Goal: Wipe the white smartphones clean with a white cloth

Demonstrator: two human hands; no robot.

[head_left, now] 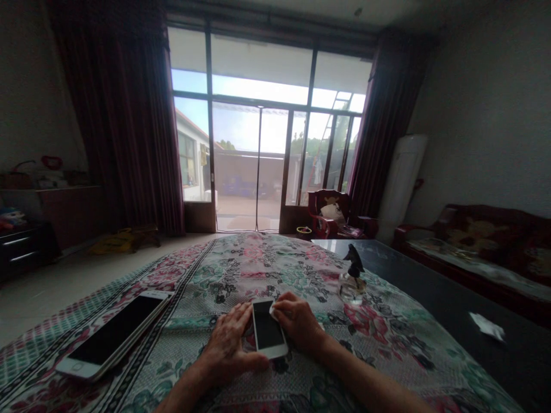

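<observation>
Head view: both hands at a white phone on the floral cloth

1. Far left, near edge. A large white-framed tablet (pixel 114 335) lies flat, dark screen up, on the floral cloth (pixel 267 264). It is well apart from my hands. A second slab seems to lie under it; I cannot tell for certain.

2. Left hand. My left hand (pixel 230 341) is open and lies palm down on the cloth. Its fingers run along the left edge of the white phone (pixel 267 330) and touch it. The thumb reaches across to the near left corner of the phone.

3. Phone. It lies flat between my two hands, dark screen up, long side running near to far, at the near middle of the cloth.

4. Right hand. My right hand (pixel 297 324) is curled closed, fingertips pinching a small white wad (pixel 272 311) against the far right corner of the phone. The heel of the hand rests on the cloth just beside the phone's right edge.

5. Right of the hands. A clear glass bottle (pixel 353 278) with a dark top stands upright on the cloth, farther off, near its right border.

6. Far right. A dark tabletop (pixel 451 287) shows bare beyond the cloth. A crumpled white scrap (pixel 486 326) lies on it, well apart from the bottle.
</observation>
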